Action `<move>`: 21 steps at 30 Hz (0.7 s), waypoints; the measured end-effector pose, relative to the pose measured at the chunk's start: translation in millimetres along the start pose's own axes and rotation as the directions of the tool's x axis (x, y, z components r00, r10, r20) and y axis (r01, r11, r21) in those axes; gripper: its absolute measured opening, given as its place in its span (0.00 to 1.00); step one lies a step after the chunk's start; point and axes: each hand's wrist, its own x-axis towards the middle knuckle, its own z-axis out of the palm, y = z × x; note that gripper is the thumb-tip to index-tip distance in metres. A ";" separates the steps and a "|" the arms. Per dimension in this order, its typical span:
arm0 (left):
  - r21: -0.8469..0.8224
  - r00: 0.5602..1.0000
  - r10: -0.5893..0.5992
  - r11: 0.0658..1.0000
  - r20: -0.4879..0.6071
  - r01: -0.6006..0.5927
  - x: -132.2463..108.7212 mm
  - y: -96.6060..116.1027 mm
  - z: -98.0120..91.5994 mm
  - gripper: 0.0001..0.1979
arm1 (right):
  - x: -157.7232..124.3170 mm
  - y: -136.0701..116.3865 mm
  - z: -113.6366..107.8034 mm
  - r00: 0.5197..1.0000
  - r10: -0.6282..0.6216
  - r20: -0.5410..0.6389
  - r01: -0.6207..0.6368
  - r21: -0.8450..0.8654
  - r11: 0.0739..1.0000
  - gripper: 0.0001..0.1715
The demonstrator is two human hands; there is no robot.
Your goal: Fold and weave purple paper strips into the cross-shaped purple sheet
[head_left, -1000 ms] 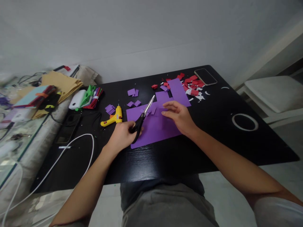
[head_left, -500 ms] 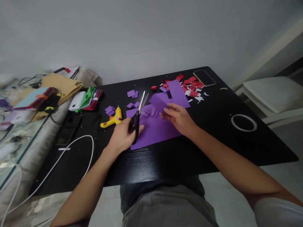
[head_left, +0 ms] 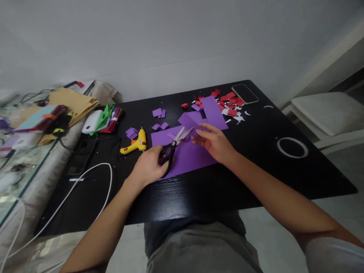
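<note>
My left hand (head_left: 149, 163) is closed around the black handles of a pair of scissors (head_left: 170, 149). The blades are parted and point right, with their tips at the purple paper strip (head_left: 189, 122). Between thumb and fingers, my right hand (head_left: 213, 141) pinches that strip at its lower right end. Under both hands lies a larger purple sheet (head_left: 190, 161) on the black table. Several small purple cut pieces (head_left: 157, 112) lie in little groups behind and left of the sheet. Some pieces beneath the scissors are partly hidden.
A yellow glue gun (head_left: 138, 142) lies left of the sheet. Behind my right hand are another purple sheet (head_left: 214, 112), red and white scraps (head_left: 231, 102) and a phone (head_left: 245, 93). A white ring (head_left: 292, 156) is at right; a white cable (head_left: 110, 185) loops at left.
The scissors have swung from pointing up and away to pointing right, bringing the blades to the paper strip. My right hand has barely moved and still holds the strip.
</note>
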 end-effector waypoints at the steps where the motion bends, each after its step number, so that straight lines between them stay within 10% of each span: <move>1: 0.008 1.000 0.007 1.000 0.001 -0.007 -0.1 0.2 0.1 0.10 | -0.3 0.2 0.0 1.000 -0.003 0.004 0.004 -0.012 1.000 0.16; 21: 0.051 0.998 0.067 0.996 0.020 -0.068 -1.1 5.2 2.1 0.08 | -1.1 4.5 -1.2 0.999 -0.013 0.032 0.016 -0.072 0.997 0.18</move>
